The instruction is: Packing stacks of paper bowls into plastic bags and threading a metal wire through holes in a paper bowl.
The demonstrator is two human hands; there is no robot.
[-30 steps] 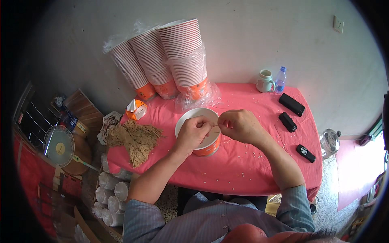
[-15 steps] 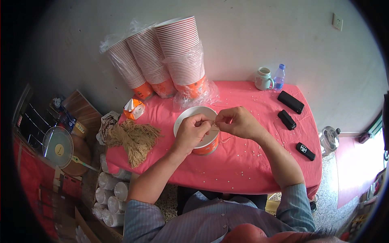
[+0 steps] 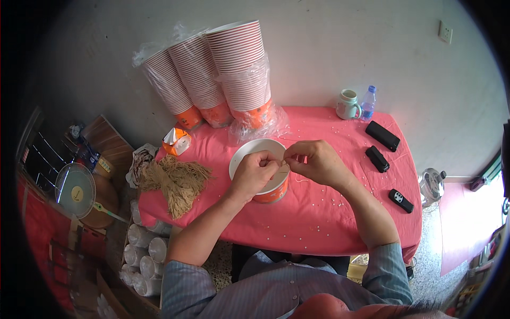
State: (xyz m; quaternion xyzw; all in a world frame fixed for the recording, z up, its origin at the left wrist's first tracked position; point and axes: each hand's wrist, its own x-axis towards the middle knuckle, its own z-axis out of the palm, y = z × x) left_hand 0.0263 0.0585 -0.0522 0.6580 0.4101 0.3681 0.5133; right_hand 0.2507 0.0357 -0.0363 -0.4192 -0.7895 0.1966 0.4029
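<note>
Above a white-lined paper bucket with an orange lower band, my two hands meet with their fingertips nearly touching. My left hand is closed in a pinch over the bucket's opening. Opposite it, my right hand pinches too, at the bucket's right rim. Between the fingertips runs a thin tan strand, so fine that I can barely make it out. Left of the bucket, a bundle of tan strings lies spread on the pink tablecloth. Fingers hide part of the bucket's inside.
Three tall stacks of paper buckets in clear plastic stand at the back left, beside an orange tissue pack. A mug, a plastic bottle, a black case and a remote sit right. Small white bits are scattered about.
The whole view has shifted very slightly. My hands stay pinched together over the bucket, with only a small movement of the fingers.
</note>
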